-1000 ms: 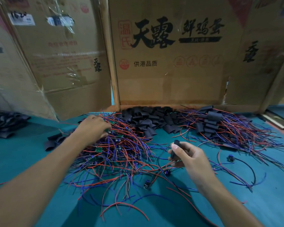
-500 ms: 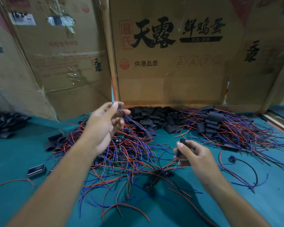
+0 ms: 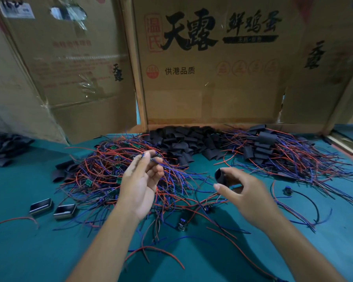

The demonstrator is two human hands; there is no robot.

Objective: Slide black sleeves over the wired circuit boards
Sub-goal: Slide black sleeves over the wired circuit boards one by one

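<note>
Over the middle of the green tabletop (image 3: 18, 251), your left hand (image 3: 140, 186) is raised above the tangle, its fingertips pinching a wired circuit board (image 3: 154, 158) by its end, the blue and red leads trailing down to the right. Your right hand (image 3: 245, 192) grips one black sleeve (image 3: 220, 176) between thumb and fingers, its open mouth turned toward the left hand; sleeve and board are near each other but still apart, so nothing has been threaded yet. Beneath and to the left lies the big heap of bare wired boards (image 3: 110, 176), small green boards showing among red and blue wires; that looks like the work still waiting. At the far edge, against the cardboard boxes (image 3: 212, 78), sits a pile of loose sleeves (image 3: 183, 143), plentiful enough for many more. To the far right lies a second spread of wires (image 3: 283, 157) with black sleeves among them; these seem to be finished pieces, though you cannot confirm from here that each one is fully covered. By that reading you are partway through, with the unsleeved heap looking at least as large as the finished one. For this piece, what remains is to bring the board to the sleeve's mouth and slide it on.
</note>
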